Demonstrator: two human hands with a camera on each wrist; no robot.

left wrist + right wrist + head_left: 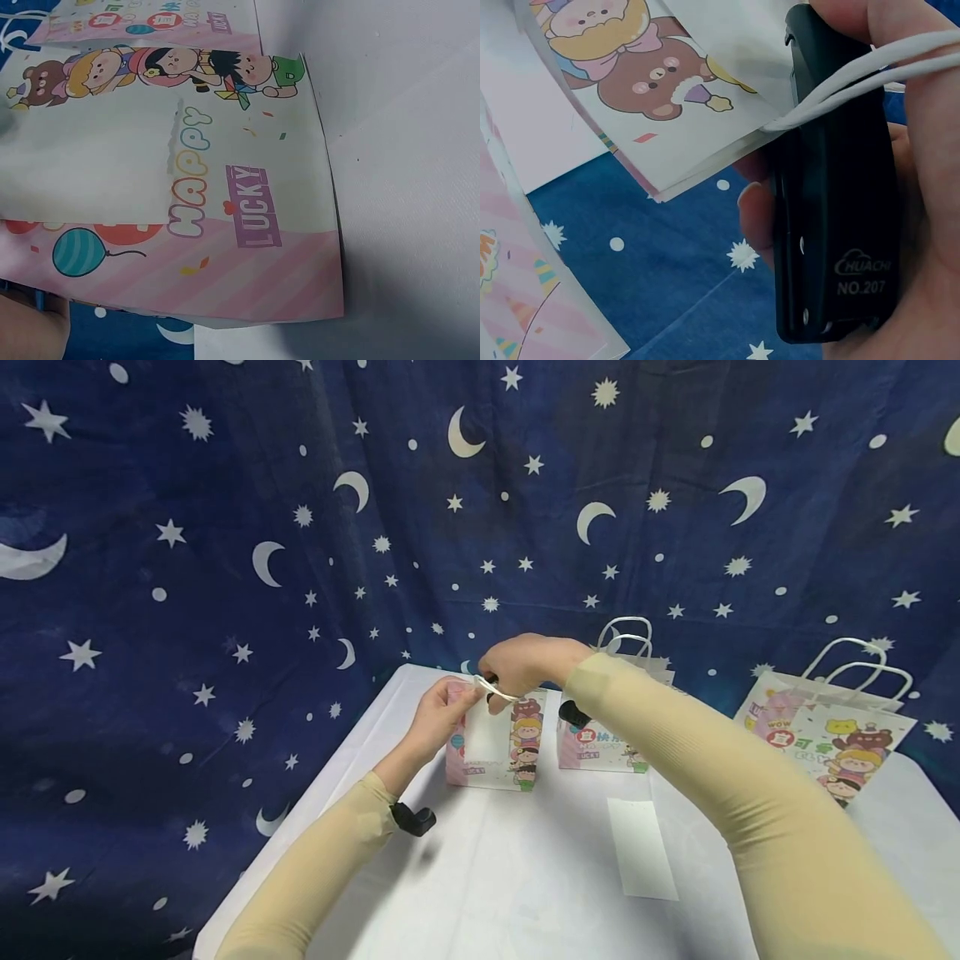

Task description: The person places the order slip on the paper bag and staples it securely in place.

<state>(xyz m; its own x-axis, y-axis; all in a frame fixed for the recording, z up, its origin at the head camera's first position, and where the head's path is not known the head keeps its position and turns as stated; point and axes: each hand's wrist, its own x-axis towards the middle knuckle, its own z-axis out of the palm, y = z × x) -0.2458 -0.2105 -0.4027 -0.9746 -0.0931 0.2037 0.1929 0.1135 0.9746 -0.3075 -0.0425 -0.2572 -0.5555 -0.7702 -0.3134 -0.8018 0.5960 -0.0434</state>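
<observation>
A small printed paper bag (527,752) with cartoon figures stands near the table's far left corner. Against its front lies a blank white paper strip (486,739), reaching up to the top edge. My left hand (441,720) pinches the bag's upper left edge, thumb in front. My right hand (528,664) grips a black stapler (847,232) at the bag's top edge. The bag's white cord handle (885,64) crosses over the stapler beside my fingers. The paper between the stapler's jaws is partly hidden.
A second printed bag (600,752) stands to the right, partly behind my right sleeve. Farther right is another bag (840,727) with upright handles. A loose white paper strip (643,852) lies on the white tablecloth (525,877). A starry blue curtain (420,510) hangs behind.
</observation>
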